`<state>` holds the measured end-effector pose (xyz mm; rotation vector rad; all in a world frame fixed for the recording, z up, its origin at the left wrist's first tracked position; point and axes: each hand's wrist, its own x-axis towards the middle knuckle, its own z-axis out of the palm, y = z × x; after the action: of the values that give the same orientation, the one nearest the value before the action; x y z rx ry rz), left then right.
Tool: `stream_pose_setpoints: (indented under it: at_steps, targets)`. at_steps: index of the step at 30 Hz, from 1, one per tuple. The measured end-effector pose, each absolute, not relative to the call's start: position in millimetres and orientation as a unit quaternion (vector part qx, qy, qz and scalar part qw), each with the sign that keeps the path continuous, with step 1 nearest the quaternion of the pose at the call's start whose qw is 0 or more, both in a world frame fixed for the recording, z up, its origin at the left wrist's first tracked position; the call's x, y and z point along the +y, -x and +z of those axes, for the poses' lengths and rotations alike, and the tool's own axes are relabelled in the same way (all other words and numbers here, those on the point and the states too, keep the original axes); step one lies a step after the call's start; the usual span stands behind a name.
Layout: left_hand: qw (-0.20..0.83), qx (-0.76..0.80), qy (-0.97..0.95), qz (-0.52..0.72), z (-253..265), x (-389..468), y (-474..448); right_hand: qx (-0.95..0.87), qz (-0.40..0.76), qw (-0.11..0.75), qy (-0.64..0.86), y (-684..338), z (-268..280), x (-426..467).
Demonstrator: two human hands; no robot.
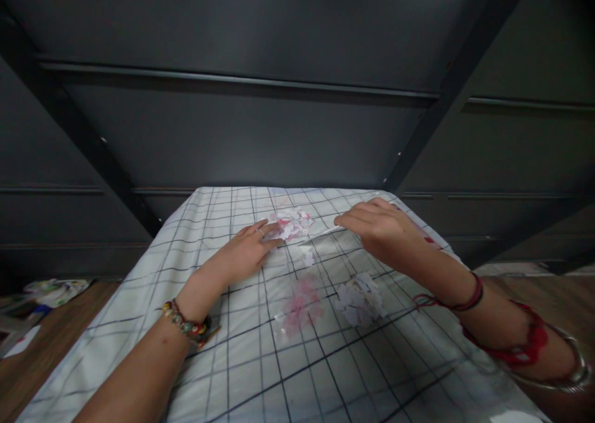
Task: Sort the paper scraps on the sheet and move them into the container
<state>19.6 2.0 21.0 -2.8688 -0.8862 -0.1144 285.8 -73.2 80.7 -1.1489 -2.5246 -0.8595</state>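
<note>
My left hand point(253, 244) reaches over the cloth with fingers stretched out, its fingertips at the edge of a pile of torn white and pink paper scraps point(294, 223). To the right of that pile, my right hand point(374, 224) is closed in a pinch, with a thin white paper scrap point(331, 229) at its fingertips. Between the hands lie a few loose white scraps point(307, 257). Closer to me are a heap of pink, see-through scraps point(301, 305) and, right of it, a heap of white paper scraps point(360, 299).
A white cloth with dark grid lines point(242, 361) covers the table. Dark metal panels point(260, 131) rise behind its far edge. A flat item with red marks point(425, 234) lies partly behind my right forearm. Cloth and papers point(58, 291) are low at the left, by the wooden floor.
</note>
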Motion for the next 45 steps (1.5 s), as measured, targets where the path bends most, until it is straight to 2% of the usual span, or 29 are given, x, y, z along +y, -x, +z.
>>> stream_pose_setpoints:
  at_steps: [5, 14, 23, 28, 36, 45]
  targets:
    - [0.068, -0.296, 0.952, -0.028, 25, 1, -19, -0.871, -0.254, 0.114, 0.404, -294, 78, -74]
    - [0.056, -0.291, 0.954, -0.032, 20, 2, -20, -0.876, -0.197, 0.236, 0.373, -304, 73, -68]
    - [0.035, -0.282, 0.958, -0.044, 18, 2, -21, -0.886, -0.150, 0.223, 0.378, -345, 68, -55]
    - [0.026, -0.286, 0.957, -0.038, 19, 2, -23, -0.855, -0.184, 0.261, 0.408, -333, 63, -50]
    - [0.038, -0.280, 0.959, -0.038, 16, 4, -23, -0.860, -0.190, 0.218, 0.420, -319, 64, -48]
    - [0.058, -0.261, 0.963, -0.027, 21, 1, -27, -0.852, -0.198, 0.239, 0.422, -322, 69, -57]
